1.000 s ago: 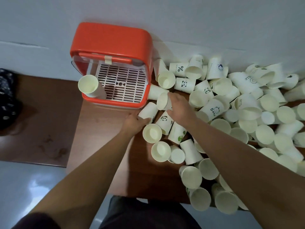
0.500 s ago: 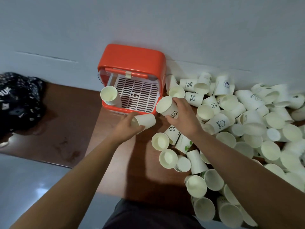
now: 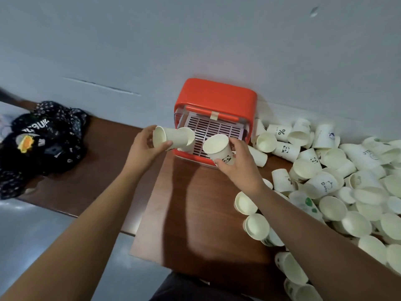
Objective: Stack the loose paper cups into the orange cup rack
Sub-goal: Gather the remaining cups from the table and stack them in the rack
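The orange cup rack (image 3: 214, 94) stands against the wall, its white slatted grid (image 3: 219, 129) open toward me. My left hand (image 3: 144, 148) grips a plain paper cup (image 3: 167, 137) on its side, its bottom pushed against a cup (image 3: 186, 139) that lies at the rack's left front corner. My right hand (image 3: 236, 164) holds a panda-print cup (image 3: 219, 148) tilted, its mouth facing me, just in front of the rack. A big pile of loose paper cups (image 3: 338, 181) covers the table to the right.
The brown wooden table (image 3: 195, 213) has an edge near my body. A lower brown surface on the left carries a black floral bag (image 3: 43, 140). The grey wall rises directly behind the rack, and grey floor shows at the lower left.
Both hands lifted their cups from the pile's edge and carried them left and up to the rack front. The left cup now meets the cup in the rack. The camera view shifted.
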`<state>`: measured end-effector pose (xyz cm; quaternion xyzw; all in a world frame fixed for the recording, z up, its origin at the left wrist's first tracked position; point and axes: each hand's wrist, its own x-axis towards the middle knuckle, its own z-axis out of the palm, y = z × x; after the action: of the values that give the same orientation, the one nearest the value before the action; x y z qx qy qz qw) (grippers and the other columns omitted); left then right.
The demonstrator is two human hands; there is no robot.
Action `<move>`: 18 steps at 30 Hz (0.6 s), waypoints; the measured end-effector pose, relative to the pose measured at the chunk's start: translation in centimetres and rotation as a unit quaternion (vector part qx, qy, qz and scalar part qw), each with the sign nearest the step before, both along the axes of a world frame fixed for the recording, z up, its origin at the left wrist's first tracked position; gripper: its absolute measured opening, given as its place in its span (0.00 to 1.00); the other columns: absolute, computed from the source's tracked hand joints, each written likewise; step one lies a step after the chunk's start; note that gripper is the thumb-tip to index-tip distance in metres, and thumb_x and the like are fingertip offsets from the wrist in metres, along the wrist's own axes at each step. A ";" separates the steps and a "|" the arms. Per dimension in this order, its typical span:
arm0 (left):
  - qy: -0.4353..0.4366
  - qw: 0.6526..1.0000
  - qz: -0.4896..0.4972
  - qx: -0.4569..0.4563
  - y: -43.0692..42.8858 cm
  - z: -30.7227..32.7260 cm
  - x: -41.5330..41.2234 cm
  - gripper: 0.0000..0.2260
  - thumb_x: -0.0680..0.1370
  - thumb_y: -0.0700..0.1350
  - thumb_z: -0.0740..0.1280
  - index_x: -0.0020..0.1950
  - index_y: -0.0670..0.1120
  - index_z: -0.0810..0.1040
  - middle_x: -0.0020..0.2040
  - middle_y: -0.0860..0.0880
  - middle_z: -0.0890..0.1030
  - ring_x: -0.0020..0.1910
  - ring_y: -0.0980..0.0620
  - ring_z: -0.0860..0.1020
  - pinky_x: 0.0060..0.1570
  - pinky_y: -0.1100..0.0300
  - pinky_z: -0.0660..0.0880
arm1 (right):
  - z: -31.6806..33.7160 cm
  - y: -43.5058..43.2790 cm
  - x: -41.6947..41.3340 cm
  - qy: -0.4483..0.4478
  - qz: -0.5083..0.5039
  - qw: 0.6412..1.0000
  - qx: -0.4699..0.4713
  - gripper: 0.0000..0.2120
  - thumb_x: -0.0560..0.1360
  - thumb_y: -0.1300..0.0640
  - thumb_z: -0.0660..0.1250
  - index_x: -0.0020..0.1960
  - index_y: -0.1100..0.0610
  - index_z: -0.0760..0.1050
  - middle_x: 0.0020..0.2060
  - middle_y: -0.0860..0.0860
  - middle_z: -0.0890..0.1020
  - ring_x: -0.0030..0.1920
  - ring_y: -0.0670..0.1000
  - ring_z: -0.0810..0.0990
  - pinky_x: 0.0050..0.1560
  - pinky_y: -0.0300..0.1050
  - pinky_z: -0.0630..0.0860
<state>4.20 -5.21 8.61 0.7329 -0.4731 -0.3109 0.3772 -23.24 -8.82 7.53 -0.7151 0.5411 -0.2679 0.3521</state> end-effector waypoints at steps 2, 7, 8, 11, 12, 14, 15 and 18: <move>-0.027 1.000 -0.003 -0.011 -1.1 -0.3 0.2 0.25 0.73 0.50 0.76 0.67 0.48 0.73 0.57 0.56 0.75 0.53 0.60 0.75 0.47 0.77 0.71 | 0.1 -0.3 1.3 -0.007 -0.014 1.000 -0.001 0.31 0.72 0.52 0.75 0.71 0.55 0.67 0.63 0.47 0.72 0.63 0.46 0.71 0.66 0.48 0.71; -0.103 0.993 -0.053 0.001 -4.1 -2.5 0.4 0.31 0.70 0.53 0.78 0.69 0.44 0.73 0.64 0.45 0.74 0.64 0.48 0.72 0.59 0.63 0.66 | -0.3 -1.0 3.8 0.003 -0.050 0.999 0.007 0.33 0.72 0.49 0.74 0.73 0.53 0.65 0.68 0.47 0.72 0.67 0.46 0.70 0.68 0.51 0.71; -0.114 0.991 -0.071 0.006 -4.5 -3.0 0.2 0.31 0.70 0.52 0.78 0.68 0.43 0.73 0.64 0.44 0.74 0.64 0.47 0.72 0.59 0.62 0.66 | -0.3 -1.1 4.2 0.001 -0.056 0.998 0.007 0.33 0.72 0.50 0.75 0.72 0.53 0.65 0.67 0.47 0.72 0.67 0.46 0.70 0.68 0.51 0.71; -0.144 0.984 -0.110 -0.001 -5.6 -4.0 -0.4 0.32 0.69 0.54 0.78 0.69 0.43 0.73 0.63 0.44 0.75 0.64 0.45 0.72 0.62 0.57 0.67 | -0.4 -1.6 4.9 -0.002 -0.075 0.997 0.011 0.33 0.72 0.51 0.76 0.72 0.54 0.66 0.67 0.48 0.73 0.64 0.41 0.69 0.67 0.45 0.70; -0.153 0.981 -0.118 0.001 -6.0 -4.2 -0.5 0.32 0.70 0.55 0.77 0.69 0.44 0.73 0.63 0.43 0.75 0.64 0.44 0.72 0.63 0.55 0.67 | -0.5 -1.9 5.1 0.001 -0.079 0.997 0.013 0.33 0.72 0.51 0.76 0.72 0.54 0.66 0.67 0.49 0.74 0.63 0.40 0.68 0.66 0.42 0.69; -0.195 0.970 -0.142 0.019 -6.9 -4.9 -0.5 0.33 0.70 0.56 0.76 0.70 0.44 0.73 0.63 0.43 0.75 0.63 0.42 0.72 0.63 0.50 0.69 | -0.7 -2.2 5.4 0.000 -0.084 0.996 0.018 0.32 0.72 0.50 0.75 0.71 0.55 0.67 0.65 0.48 0.74 0.63 0.42 0.70 0.65 0.43 0.71; -0.225 0.961 -0.159 0.033 -7.3 -5.3 -0.5 0.33 0.70 0.57 0.76 0.71 0.45 0.72 0.64 0.43 0.75 0.63 0.42 0.72 0.63 0.49 0.69 | -0.8 -2.4 5.5 -0.003 -0.087 0.996 0.022 0.32 0.72 0.50 0.75 0.71 0.55 0.67 0.65 0.48 0.74 0.63 0.43 0.71 0.65 0.45 0.72; -0.249 0.946 -0.198 0.060 -7.7 -6.5 -0.5 0.35 0.71 0.57 0.75 0.74 0.46 0.69 0.70 0.45 0.72 0.67 0.41 0.70 0.65 0.45 0.70 | -1.1 -2.5 5.9 -0.007 -0.093 0.995 0.037 0.32 0.72 0.50 0.75 0.71 0.53 0.67 0.64 0.47 0.74 0.63 0.44 0.72 0.64 0.45 0.73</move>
<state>3.70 -12.91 2.10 0.6998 -0.6680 -0.2150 0.1337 -17.31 -11.34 6.47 -0.6463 0.6121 -0.2846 0.3559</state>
